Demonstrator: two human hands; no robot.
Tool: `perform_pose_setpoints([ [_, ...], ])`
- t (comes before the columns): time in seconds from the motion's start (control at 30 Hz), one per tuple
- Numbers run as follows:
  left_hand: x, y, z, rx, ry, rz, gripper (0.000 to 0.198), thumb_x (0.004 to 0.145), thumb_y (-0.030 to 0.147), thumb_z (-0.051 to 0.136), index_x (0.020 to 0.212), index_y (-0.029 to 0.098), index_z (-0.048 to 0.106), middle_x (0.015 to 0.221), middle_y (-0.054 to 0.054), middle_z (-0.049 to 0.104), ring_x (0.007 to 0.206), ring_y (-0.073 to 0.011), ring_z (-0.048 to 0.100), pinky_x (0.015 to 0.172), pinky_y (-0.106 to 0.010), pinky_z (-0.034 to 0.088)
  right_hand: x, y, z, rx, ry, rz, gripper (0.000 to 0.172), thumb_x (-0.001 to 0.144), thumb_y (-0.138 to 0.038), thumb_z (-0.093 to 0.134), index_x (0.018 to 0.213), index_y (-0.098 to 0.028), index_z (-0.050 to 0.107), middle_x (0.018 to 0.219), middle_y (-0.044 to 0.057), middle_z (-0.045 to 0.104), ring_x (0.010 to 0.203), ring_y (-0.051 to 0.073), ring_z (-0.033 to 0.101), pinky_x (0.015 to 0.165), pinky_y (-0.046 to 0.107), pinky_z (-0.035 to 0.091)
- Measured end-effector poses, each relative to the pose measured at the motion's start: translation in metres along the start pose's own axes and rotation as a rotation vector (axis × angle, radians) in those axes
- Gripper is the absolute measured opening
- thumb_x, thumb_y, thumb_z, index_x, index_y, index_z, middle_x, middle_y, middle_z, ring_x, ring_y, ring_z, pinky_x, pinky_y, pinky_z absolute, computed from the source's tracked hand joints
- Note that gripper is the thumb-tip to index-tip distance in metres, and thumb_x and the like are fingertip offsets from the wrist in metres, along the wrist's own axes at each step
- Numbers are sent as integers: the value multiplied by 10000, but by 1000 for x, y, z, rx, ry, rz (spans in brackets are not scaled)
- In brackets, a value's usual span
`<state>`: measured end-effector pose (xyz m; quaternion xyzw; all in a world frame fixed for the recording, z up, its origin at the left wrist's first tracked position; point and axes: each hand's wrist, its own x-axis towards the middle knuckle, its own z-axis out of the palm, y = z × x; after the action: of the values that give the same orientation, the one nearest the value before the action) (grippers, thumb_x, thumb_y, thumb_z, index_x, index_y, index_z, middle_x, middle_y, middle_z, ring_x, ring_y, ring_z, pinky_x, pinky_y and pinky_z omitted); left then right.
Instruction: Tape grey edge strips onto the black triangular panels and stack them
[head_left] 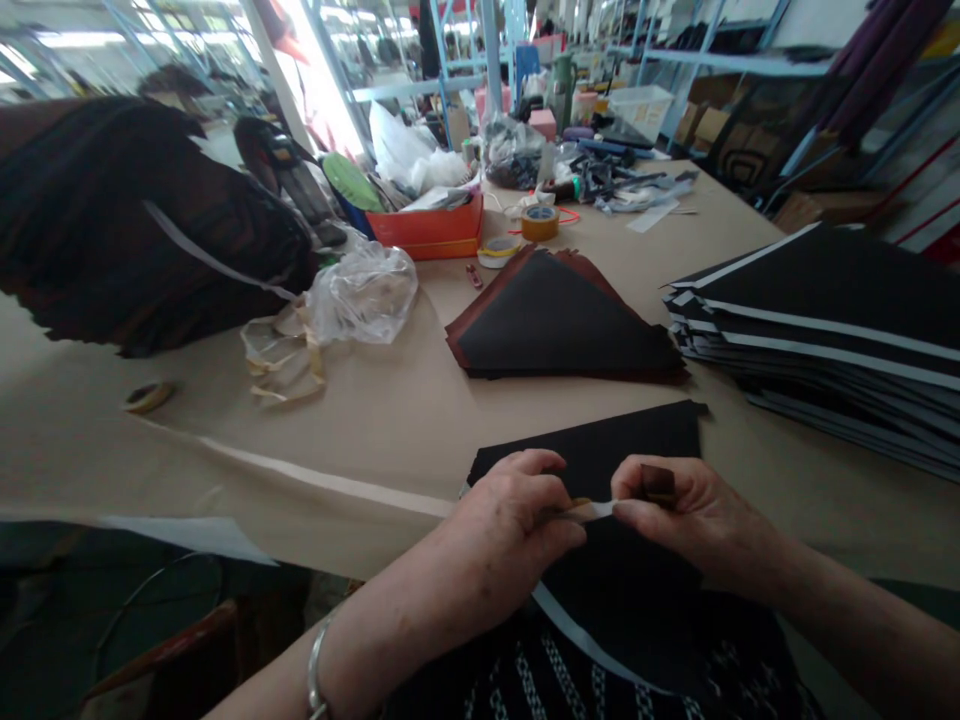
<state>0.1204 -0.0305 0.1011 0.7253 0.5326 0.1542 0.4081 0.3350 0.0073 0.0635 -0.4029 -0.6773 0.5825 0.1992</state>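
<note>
My left hand [517,515] is closed, thumb and fingers pinching a pale strip of tape [352,488]. That strip runs left across the table to a small tape roll [148,398]. Between my hands a short whitish length of it is stretched. My right hand [690,510] is closed on its other end, and a small brown piece [658,482], of a kind I cannot make out, shows at its fingers. Beneath both hands lies a black sheet [600,440], its near part hanging over my lap with a pale strip [581,635] along one edge.
Ahead lies a stack of folded black and brown pieces [555,320]. At right is a pile of black sheets with pale edge strips [817,300]. A large dark bundle [150,230], a clear plastic bag [364,290], an orange box [427,230] and a tape roll [540,222] stand farther off.
</note>
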Motion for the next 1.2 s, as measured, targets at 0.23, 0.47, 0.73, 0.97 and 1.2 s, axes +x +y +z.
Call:
perform_pose_setpoints([
  [0.23,31,-16,17,-183,-205,-220,235,799,373,507,691,174,568,570,53,457,533,-96,381,491,-227,287,4,5,-11,32,57,32,130,777,-238,534,674,-174,490,601,-49,403,556,74,344,527,209,296],
  [0.47,45,-64,-11,95,-80,-320,321,764,440,446,588,178,503,551,41,410,549,-120,382,519,-248,273,35,70,-111,-182,499,222,179,650,-352,549,625,-182,498,545,-37,444,506,90,381,496,225,300],
  [0.73,43,-130,-23,151,-93,-431,352,721,491,415,565,179,459,534,39,367,527,-120,330,510,-271,236,45,105,-140,-302,575,331,196,622,-367,528,605,-172,522,535,-15,526,494,106,439,487,229,311],
  [0.97,47,-121,-43,100,-154,-488,338,687,493,367,552,190,425,541,34,364,547,-117,326,518,-252,239,46,88,-134,-476,570,351,205,666,-344,531,639,-149,589,598,7,587,601,149,520,556,241,343],
  [1.2,51,-116,-47,107,-177,-511,337,661,513,375,524,205,368,531,37,322,540,-123,318,529,-258,238,48,85,-132,-584,538,363,218,728,-321,497,704,-139,614,647,25,632,633,169,562,577,252,364],
])
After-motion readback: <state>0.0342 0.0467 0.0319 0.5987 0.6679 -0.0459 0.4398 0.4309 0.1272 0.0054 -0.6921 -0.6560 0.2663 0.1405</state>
